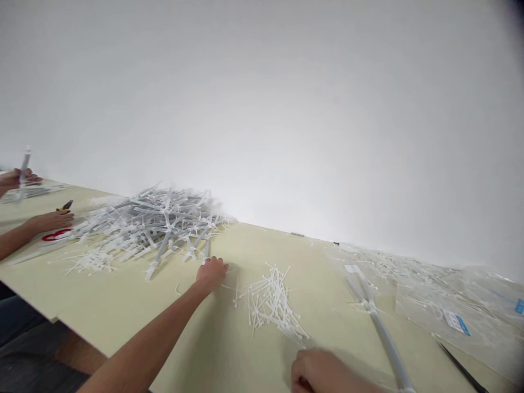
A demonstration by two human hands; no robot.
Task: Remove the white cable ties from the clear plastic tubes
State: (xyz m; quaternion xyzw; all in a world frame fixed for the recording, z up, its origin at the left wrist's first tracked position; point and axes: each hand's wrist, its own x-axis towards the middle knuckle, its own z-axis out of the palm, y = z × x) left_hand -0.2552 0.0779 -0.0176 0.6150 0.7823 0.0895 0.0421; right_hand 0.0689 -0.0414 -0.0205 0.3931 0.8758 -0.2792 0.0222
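Note:
My left hand (pixel 212 273) is closed around the near end of a grey tube (pixel 207 248) with white ties, at the right edge of a large pile of similar grey tubes (pixel 164 218). Thin white tie tails stick out beside that hand. At the bottom, my right hand (pixel 319 371) is closed, its fingertips hidden from view. Just beyond it lies a loose heap of small white cable ties (pixel 272 300). To its right rests a grey tube assembly (pixel 382 327), forked at the far end and bound with white ties.
Clear plastic bags (pixel 434 305) of cable ties lie at the right, near a black pointed tool (pixel 462 365). On the left, another person's hands (pixel 51 221) are by red-handled pliers (pixel 57 234) and a raised grey tube (pixel 24 164). A white wall (pixel 286 109) stands behind the table (pixel 229 338).

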